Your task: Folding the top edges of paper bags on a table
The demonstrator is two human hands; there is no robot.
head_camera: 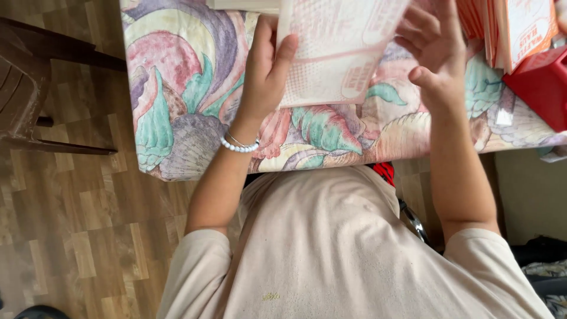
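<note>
A pale paper sheet (336, 47) printed with faint red blocks and gridded patches lies tilted over the floral-clothed table (177, 118), near its front edge, its lower corner pointing toward that edge.

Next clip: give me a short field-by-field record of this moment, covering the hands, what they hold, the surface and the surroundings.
view: head camera, looking down
left hand: left hand pinches the left edge of a paper sheet, thumb on top
right hand: right hand open, fingers spread at the sheet's right edge; grip unclear
sheet: pale paper with pink print, lifted above the table
wrist: bead bracelet on the left wrist
surface: table under a floral tablecloth
right side: red box and a stack of orange-and-white packets
left side: brown plastic chair on a wood-pattern floor
</note>
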